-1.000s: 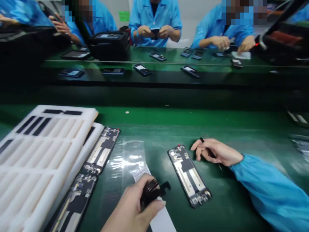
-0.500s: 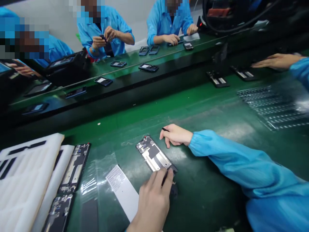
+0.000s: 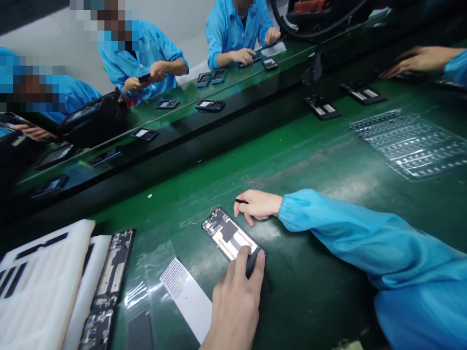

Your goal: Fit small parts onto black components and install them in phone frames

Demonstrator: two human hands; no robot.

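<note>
Resting on a green tabletop [image 3: 310, 296], an open black-and-silver phone frame [image 3: 230, 234] has the left hand [image 3: 235, 299] on its near end; whether it pinches cannot be told. Right of the frame, the right hand [image 3: 260, 204] grips a slim black object [image 3: 241, 201].

At the lower right of the frame, a loose, bright blue sleeve [image 3: 350, 228] is worn, its cloth creased in long folds and gathered into a cuff [image 3: 287, 212]. The right hand [image 3: 258, 204] and left hand [image 3: 237, 294] are seen bare.
</note>
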